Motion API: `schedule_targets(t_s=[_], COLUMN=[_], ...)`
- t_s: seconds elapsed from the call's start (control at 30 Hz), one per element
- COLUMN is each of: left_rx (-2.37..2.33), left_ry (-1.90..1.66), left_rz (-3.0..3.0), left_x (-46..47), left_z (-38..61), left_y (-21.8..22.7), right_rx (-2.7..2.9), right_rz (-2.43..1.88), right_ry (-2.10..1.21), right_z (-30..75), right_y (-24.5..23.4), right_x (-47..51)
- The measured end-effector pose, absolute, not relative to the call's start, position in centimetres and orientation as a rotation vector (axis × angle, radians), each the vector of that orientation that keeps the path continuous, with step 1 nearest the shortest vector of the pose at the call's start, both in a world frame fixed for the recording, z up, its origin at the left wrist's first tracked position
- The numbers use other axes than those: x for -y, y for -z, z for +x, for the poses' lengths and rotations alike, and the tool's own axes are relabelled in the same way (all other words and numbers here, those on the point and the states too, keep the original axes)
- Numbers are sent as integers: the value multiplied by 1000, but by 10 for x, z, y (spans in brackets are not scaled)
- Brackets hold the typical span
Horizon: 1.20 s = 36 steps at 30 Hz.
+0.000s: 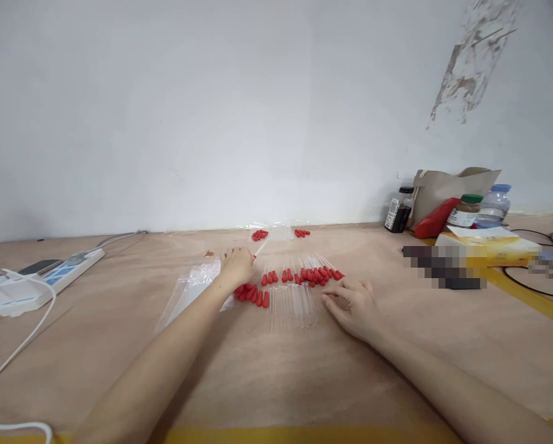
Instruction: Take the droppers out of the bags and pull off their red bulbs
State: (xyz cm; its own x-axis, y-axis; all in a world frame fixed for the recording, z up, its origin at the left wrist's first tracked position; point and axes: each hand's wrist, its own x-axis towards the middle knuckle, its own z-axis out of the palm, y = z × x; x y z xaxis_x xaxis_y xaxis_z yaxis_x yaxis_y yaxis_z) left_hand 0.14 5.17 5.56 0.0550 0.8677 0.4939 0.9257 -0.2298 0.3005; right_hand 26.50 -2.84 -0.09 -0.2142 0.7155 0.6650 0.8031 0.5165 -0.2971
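Several small red rubber caps (304, 275) lie scattered across the middle of the wooden table, with a row of clear glass tubes (292, 303) in front of them. My left hand (236, 266) is closed on a thin clear tube with a red tip, above a clear plastic bag (190, 290). My right hand (352, 303) rests palm down on the table right of the tubes, its fingers curled and pointing at the caps, holding nothing I can see. Two small piles of red caps (259, 234) sit on clear bags near the wall.
A white power strip (49, 280) with cables and a phone lies at the left. At the right stand a dark bottle (399, 213), a brown paper bag (452, 188), a jar, a water bottle (495, 206) and a yellow box (498, 246). Black cables run at the far right.
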Motion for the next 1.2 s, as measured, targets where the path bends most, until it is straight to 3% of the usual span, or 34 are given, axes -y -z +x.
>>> schedule_targets(t_s=[0.17,0.33,0.53,0.77,1.2], left_rx=[1407,975,900,902,859], left_ry=[791,906,974,1055,853], left_rz=[-2351,-2416,-2486,-2511,-2700], left_x=[0,21,24,27,28], left_z=[-13,-22,-6,-3,2], left_y=[-44,-18,-11,-5,-13], right_rx=[1921,2070,2245,2164,2192], right_rz=[-1125,-982,-870,-915,-869], right_ry=[142,162,236,274,272], right_z=[265,257,234,216,220], right_y=[4,-3,-18,3,4], right_x=[27,31,33,32,33])
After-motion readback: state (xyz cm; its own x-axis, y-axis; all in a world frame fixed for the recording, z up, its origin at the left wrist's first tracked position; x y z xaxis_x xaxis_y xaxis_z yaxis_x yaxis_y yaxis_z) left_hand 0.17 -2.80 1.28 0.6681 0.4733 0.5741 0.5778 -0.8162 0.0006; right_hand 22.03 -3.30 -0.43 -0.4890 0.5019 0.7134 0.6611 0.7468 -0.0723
